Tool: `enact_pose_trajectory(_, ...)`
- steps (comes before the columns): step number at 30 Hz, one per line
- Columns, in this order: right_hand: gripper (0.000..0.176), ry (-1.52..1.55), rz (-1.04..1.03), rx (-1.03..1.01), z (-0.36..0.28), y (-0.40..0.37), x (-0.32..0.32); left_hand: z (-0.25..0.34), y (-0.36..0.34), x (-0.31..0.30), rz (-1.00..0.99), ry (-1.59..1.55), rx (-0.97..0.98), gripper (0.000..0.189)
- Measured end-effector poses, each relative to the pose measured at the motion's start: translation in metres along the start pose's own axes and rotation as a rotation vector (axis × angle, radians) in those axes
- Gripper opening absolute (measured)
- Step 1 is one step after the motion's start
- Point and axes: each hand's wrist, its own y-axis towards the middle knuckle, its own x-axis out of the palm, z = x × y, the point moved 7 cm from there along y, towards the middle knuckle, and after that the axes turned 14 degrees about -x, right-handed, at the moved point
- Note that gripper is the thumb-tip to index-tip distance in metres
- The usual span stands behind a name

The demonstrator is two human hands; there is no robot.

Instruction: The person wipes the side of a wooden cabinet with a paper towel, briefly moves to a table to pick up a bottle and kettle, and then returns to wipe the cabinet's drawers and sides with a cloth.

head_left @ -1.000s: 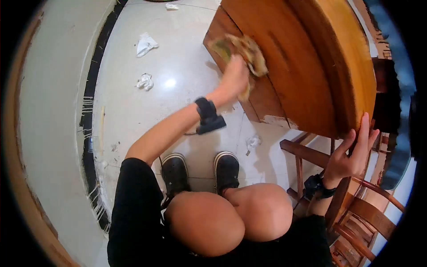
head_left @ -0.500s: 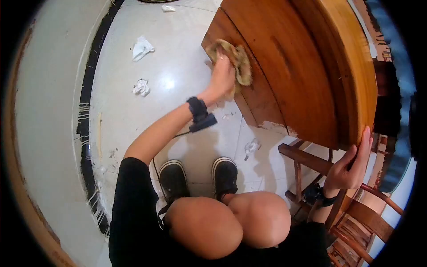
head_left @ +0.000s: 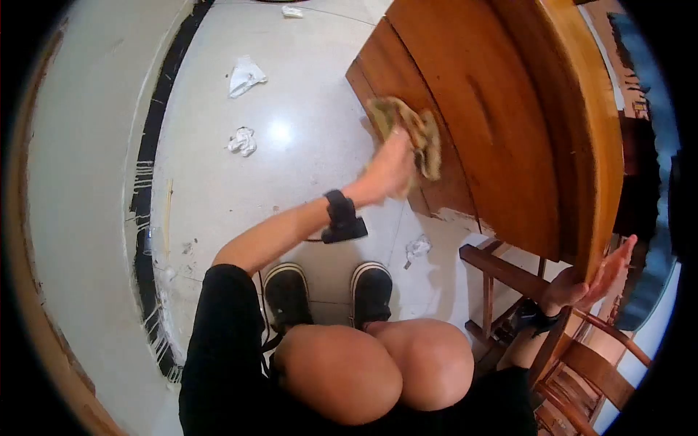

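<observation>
My left hand (head_left: 389, 167) presses a crumpled brown-green cloth (head_left: 425, 145) against the lower side panel of a wooden cabinet-like piece (head_left: 502, 123). Its fingers are wrapped into the cloth and partly hidden by it. At the right, my right hand (head_left: 592, 280) rests by the lower corner of the wooden top edge, with its fingers stretched out and nothing in it. A black band with a small dark box sits on my left wrist, and a dark band is on the right one.
Crumpled white tissues (head_left: 243, 142) lie on the pale tiled floor (head_left: 291, 174). Wooden chairs (head_left: 600, 370) stand at the lower right, near a blue cloth edge (head_left: 647, 269). A thin stick (head_left: 169, 218) lies by the wall (head_left: 80, 167) at the left. My shoes are below.
My left hand and the cloth have moved down and to the right along the panel. My right hand has shifted right and down, its fingers now reaching past the edge. The view has shifted slightly.
</observation>
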Motion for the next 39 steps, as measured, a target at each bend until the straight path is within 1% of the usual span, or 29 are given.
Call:
enact_pose_trajectory(1,0.055,0.043,-0.045,0.039,0.000,-0.002,0.001,0.011,-0.005,-0.001,0.072,-0.039,0.118,0.037)
enact_pose_trajectory(2,0.056,0.084,-0.091,0.077,0.000,-0.006,0.001,0.008,0.001,-0.004,0.099,-0.060,0.113,0.038)
enact_pose_trajectory(3,0.059,0.139,-0.135,0.161,0.008,-0.022,-0.003,0.003,0.007,-0.007,0.126,-0.081,0.108,0.039)
enact_pose_trajectory(4,0.059,0.153,-0.136,0.144,0.008,-0.023,-0.005,0.001,0.013,-0.010,0.153,-0.102,0.104,0.039)
enact_pose_trajectory(6,0.060,0.173,-0.144,0.113,0.010,-0.024,-0.006,-0.006,0.050,-0.032,0.205,-0.183,0.110,0.038)
enact_pose_trajectory(8,0.060,0.205,-0.078,0.103,0.014,-0.030,-0.007,-0.016,0.087,-0.056,0.166,-0.126,0.043,0.033)
enact_pose_trajectory(10,0.061,0.221,-0.022,0.105,0.014,-0.033,-0.008,-0.052,0.123,-0.070,0.131,-0.115,-0.096,0.027)
enact_pose_trajectory(13,0.061,0.201,0.053,0.086,0.012,-0.031,-0.007,-0.059,0.121,-0.065,0.086,-0.128,-0.205,0.024)
enact_pose_trajectory(15,0.061,0.181,0.074,0.041,0.012,-0.030,-0.006,-0.061,0.093,-0.035,-0.143,-0.122,-0.410,0.026)
enact_pose_trajectory(17,0.061,0.137,0.126,0.084,0.011,-0.033,-0.007,-0.047,0.055,-0.012,0.048,-0.065,-0.157,0.031)
enact_pose_trajectory(19,0.059,0.114,0.241,0.133,0.009,-0.032,-0.003,-0.009,0.012,0.002,-0.009,-0.168,-0.014,0.031)
enact_pose_trajectory(22,0.058,0.046,0.165,0.109,0.008,-0.030,-0.007,0.019,0.010,-0.011,0.045,-0.439,-0.044,0.029)
enact_pose_trajectory(23,0.057,0.053,0.137,0.058,0.009,-0.028,-0.008,-0.002,0.026,-0.005,0.043,-0.470,-0.064,0.028)
enact_pose_trajectory(25,0.057,0.056,0.102,0.026,0.007,-0.028,-0.009,-0.017,0.055,-0.023,0.094,-0.313,-0.081,0.027)
enact_pose_trajectory(27,0.057,0.056,0.077,0.018,0.007,-0.027,-0.011,-0.040,0.088,-0.044,0.034,-0.393,-0.231,0.032)
enact_pose_trajectory(29,0.055,0.058,0.070,0.036,0.007,-0.028,-0.010,-0.065,0.111,-0.051,-0.017,-0.464,-0.301,0.031)
enact_pose_trajectory(30,0.055,0.097,0.054,0.046,0.008,-0.028,-0.010,-0.066,0.116,-0.052,-0.040,-0.499,-0.330,0.031)
enact_pose_trajectory(31,0.054,0.134,0.041,0.056,0.009,-0.029,-0.010,-0.064,0.114,-0.049,-0.040,-0.472,-0.329,0.036)
enact_pose_trajectory(32,0.054,0.175,0.028,0.066,0.009,-0.029,-0.009,-0.054,0.108,-0.048,0.010,-0.386,-0.201,0.038)
enact_pose_trajectory(34,0.054,0.124,0.077,-0.024,0.000,-0.020,-0.001,-0.005,0.083,-0.051,0.111,-0.213,0.054,0.042)
enact_pose_trajectory(35,0.055,0.106,0.091,-0.067,-0.003,-0.016,0.003,0.021,0.066,-0.050,0.133,-0.163,0.131,0.041)
enact_pose_trajectory(37,0.051,-0.041,0.056,-0.183,-0.010,-0.015,0.004,0.068,0.038,-0.050,0.173,-0.061,0.279,0.039)
enact_pose_trajectory(39,0.047,-0.077,-0.003,-0.168,-0.007,-0.017,0.001,0.068,0.038,-0.047,0.173,-0.165,0.263,0.042)
